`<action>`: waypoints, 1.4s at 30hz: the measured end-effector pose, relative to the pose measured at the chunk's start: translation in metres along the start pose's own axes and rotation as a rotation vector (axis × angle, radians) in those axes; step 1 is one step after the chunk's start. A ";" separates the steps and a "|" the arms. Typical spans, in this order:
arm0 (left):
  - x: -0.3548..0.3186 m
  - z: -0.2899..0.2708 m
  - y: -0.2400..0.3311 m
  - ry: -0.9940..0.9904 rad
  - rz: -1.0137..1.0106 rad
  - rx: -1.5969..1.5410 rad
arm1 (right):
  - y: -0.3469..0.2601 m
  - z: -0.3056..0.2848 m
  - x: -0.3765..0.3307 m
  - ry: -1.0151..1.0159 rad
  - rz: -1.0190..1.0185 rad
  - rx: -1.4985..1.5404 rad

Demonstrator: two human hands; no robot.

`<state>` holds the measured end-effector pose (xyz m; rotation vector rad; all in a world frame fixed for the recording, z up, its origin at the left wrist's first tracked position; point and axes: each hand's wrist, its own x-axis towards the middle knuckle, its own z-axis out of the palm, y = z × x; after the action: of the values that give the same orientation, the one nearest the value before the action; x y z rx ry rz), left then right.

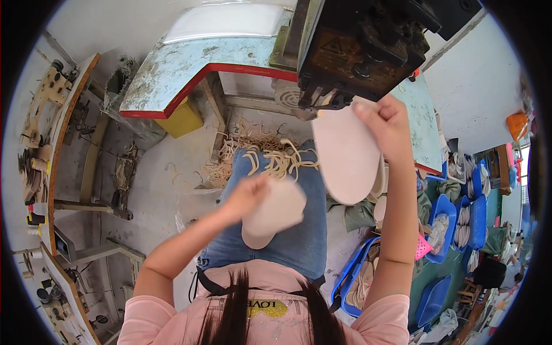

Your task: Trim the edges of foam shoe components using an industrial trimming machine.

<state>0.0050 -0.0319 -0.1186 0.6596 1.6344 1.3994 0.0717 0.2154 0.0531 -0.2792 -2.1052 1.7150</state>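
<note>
My right hand (pixel 388 125) is closed on a pale, flat shoe insole (pixel 348 158), gripping its upper edge just under the head of a dark trimming or sewing machine (pixel 362 54). The insole hangs with its rounded end downward. Over my lap, my left hand (pixel 247 195) is closed on another pale insole (pixel 282 206), which is smeared by motion. Below that one, the rounded end of a further pale piece (pixel 257 237) shows; I cannot tell whether it is held or lies on my jeans. Curled cut strips (pixel 282 162) lie across my knees.
A worn light-blue worktable (pixel 201 57) with a red edge stands ahead. More strip scraps (pixel 247 137) cover the floor beneath it, near a yellow bin (pixel 183 119). At my right is a blue basket (pixel 339 287) of insoles, with several blue trays (pixel 443 215) beyond. Benches with machines (pixel 75 126) line the left.
</note>
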 end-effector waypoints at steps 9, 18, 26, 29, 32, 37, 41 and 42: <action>0.010 -0.006 0.029 0.507 0.574 0.757 | 0.018 0.038 -0.031 0.239 -0.182 -0.122; 0.025 -0.012 0.171 -0.005 0.183 -0.028 | 0.040 0.052 -0.042 0.170 -0.088 -0.264; 0.016 -0.018 0.163 -0.064 0.093 -0.291 | 0.072 -0.017 -0.057 -0.487 0.384 -0.017; 0.013 -0.008 0.154 -0.046 0.125 -0.419 | 0.054 -0.043 -0.056 -0.225 0.283 0.054; 0.012 -0.001 0.148 -0.009 0.173 -0.473 | 0.032 -0.047 -0.045 -0.096 0.244 0.041; 0.005 -0.005 0.136 0.064 0.201 -0.501 | 0.002 -0.033 -0.020 0.017 0.178 -0.035; -0.004 0.000 0.129 0.140 0.204 -0.527 | -0.021 -0.029 0.003 -0.026 0.121 -0.181; -0.006 0.001 0.127 0.137 0.205 -0.525 | -0.025 -0.028 0.009 -0.052 0.086 -0.264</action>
<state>-0.0086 -0.0071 0.0050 0.4346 1.2387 1.9625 0.0786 0.2382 0.0832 -0.4113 -2.3913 1.5019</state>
